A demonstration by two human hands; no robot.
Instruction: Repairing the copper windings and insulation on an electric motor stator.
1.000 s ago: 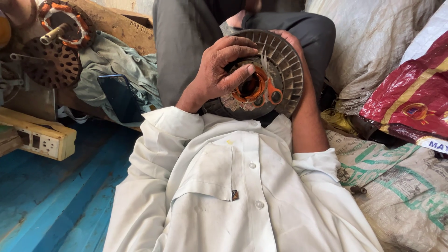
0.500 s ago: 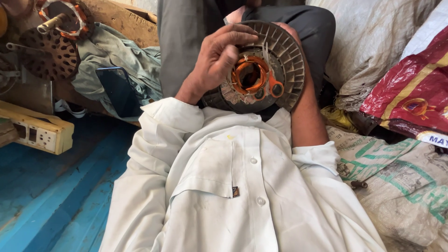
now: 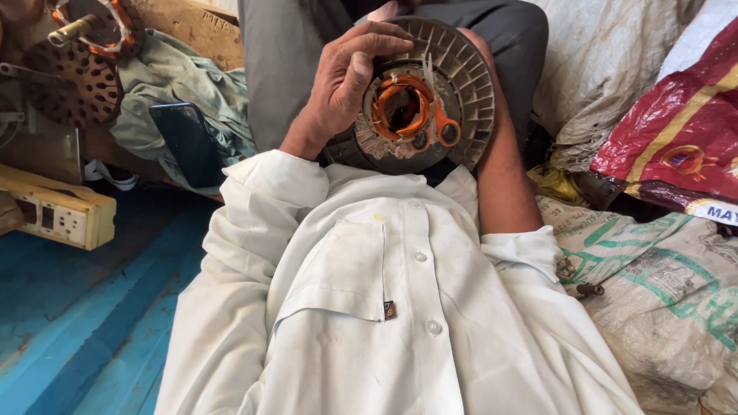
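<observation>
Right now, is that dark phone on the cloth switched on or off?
It looks off: the phone lies face up on the grey-green cloth and its screen is plain dark.

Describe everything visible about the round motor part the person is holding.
The round motor part is a grey, dusty metal disc with radial fins around its rim and orange copper windings ringing a central hole. It is held upright over the lap, face towards the camera. The left hand grips its left edge, fingers curled over the top; the right forearm passes behind its right side, that hand hidden.

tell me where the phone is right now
In the head view the dark phone lies at upper left on a grey-green cloth, beside the person's left hand.
</observation>
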